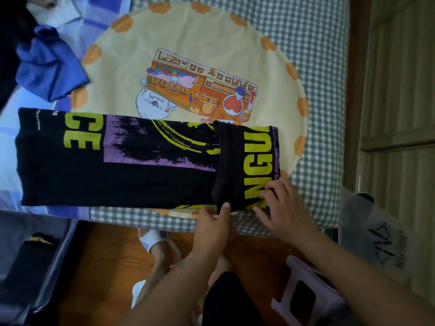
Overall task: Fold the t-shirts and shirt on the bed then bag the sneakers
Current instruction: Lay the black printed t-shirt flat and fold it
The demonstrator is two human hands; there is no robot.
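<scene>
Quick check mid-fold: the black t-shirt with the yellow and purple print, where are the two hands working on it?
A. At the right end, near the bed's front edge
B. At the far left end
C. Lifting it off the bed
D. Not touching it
A: the left hand and right hand both rest on the right end of the black t-shirt with the yellow and purple print, which lies flat on the bed.

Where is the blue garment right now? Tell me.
In the head view, the blue garment lies crumpled at the upper left on the bed, just beyond the black t-shirt and left of the round yellow cushion.
</scene>
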